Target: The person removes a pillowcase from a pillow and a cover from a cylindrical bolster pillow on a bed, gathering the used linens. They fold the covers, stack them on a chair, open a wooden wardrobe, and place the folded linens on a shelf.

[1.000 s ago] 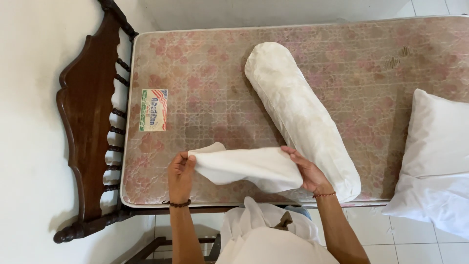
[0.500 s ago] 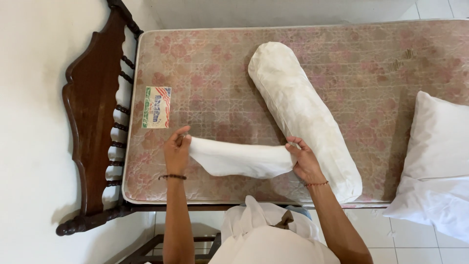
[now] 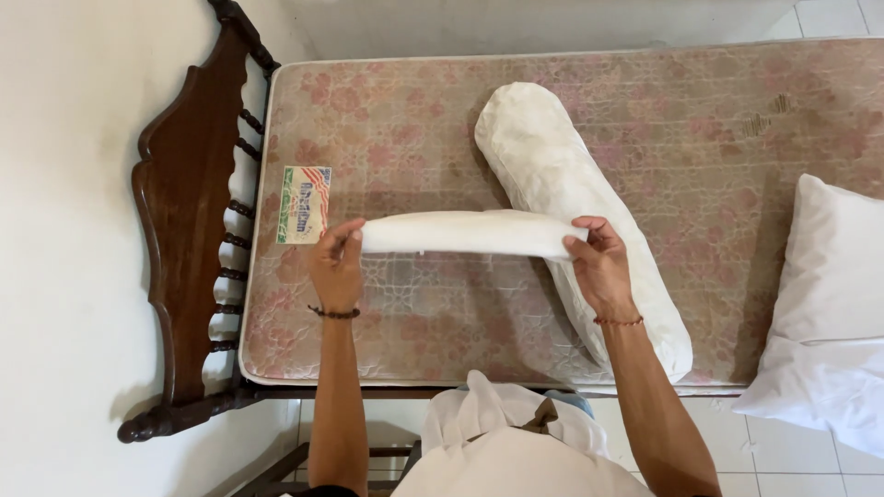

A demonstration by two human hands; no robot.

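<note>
A folded white cloth [image 3: 465, 232] is stretched level between my two hands above a bare, pink-patterned mattress [image 3: 405, 120]. My left hand [image 3: 335, 265] pinches its left end and my right hand [image 3: 599, 265] pinches its right end. A long white bolster [image 3: 562, 189] lies slantwise on the mattress, and the cloth's right end and my right hand overlap it. Each of my wrists wears a thin bracelet.
A dark carved wooden headboard [image 3: 180, 239] stands at the left end of the bed, next to a white wall. A white pillow [image 3: 829, 313] lies at the right edge. A small printed label [image 3: 303, 203] sits on the mattress. Pale floor tiles [image 3: 810, 460] show below.
My hands have moved apart and farther onto the mattress, and the cloth has gone from a loose droop to a taut, flat strip.
</note>
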